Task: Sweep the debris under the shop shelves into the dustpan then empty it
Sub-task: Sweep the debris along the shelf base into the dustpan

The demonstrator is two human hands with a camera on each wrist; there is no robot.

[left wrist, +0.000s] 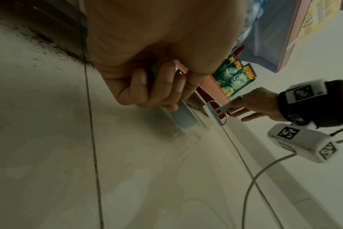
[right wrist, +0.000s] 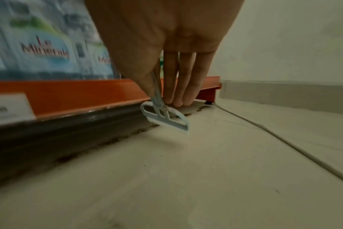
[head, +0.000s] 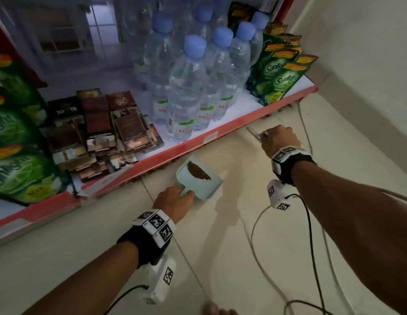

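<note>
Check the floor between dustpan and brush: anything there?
Head view: bare tile between the dustpan and the brush, with a debris line along the shelf edge beside that stretch.

Both arms reach forward and down, each wrist strapped with a black band.

The left hand is curled round a handle, its fingers wrapped underneath. The right hand is further forward, knuckles up, pinching a thin handle, its other fingers straight and pointing down together.
</note>
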